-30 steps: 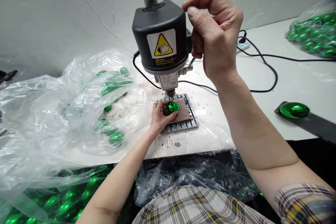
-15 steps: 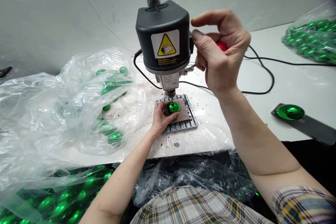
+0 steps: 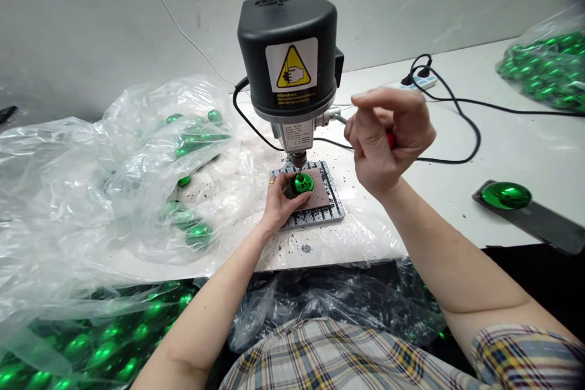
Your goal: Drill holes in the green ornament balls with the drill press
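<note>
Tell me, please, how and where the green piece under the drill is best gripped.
Probably by the sides of the green piece, coming from the near left, as the left hand does: its rounded body suits thumb and fingers spread around it, while the drill bit stands over its top, so not from above.

Lighting: bright, even, cool on worktop (image 3: 450, 195). Glare: plastic sheeting (image 3: 91, 195). Upper-right corner: dark. Nameplate (image 3: 298, 137) print: soft. Edges: stretched, wide-angle.
</note>
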Demonstrator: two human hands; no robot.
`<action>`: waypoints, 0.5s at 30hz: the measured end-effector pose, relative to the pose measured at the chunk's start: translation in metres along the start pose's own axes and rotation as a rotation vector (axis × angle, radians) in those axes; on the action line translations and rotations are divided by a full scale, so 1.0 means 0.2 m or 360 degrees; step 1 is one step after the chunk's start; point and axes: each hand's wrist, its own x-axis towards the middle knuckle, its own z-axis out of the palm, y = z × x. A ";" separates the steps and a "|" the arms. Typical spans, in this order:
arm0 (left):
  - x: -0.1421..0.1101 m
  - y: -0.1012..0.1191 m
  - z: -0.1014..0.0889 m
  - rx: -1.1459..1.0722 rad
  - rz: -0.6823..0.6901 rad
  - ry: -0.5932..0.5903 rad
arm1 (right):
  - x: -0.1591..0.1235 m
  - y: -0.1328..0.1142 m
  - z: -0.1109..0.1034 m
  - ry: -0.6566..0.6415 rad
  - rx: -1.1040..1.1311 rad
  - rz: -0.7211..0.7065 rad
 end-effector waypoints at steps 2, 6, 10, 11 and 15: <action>0.00 0.01 0.00 -0.0032 -0.0009 0.0006 | -0.03 0.04 -0.01 -0.0012 0.0017 -0.0139; 0.00 0.02 0.00 -0.0068 -0.0025 -0.0007 | -0.06 0.13 -0.02 0.0108 0.0057 -0.0384; 0.00 0.01 0.00 -0.0061 -0.0005 0.0004 | -0.11 0.21 -0.02 0.0032 0.0078 -0.0522; 0.00 0.01 0.00 -0.0040 0.0010 0.0006 | -0.12 0.22 -0.02 -0.0011 0.0106 -0.0577; 0.00 0.00 0.01 -0.0038 0.0015 0.0009 | -0.08 0.20 0.01 0.0010 0.0126 -0.0597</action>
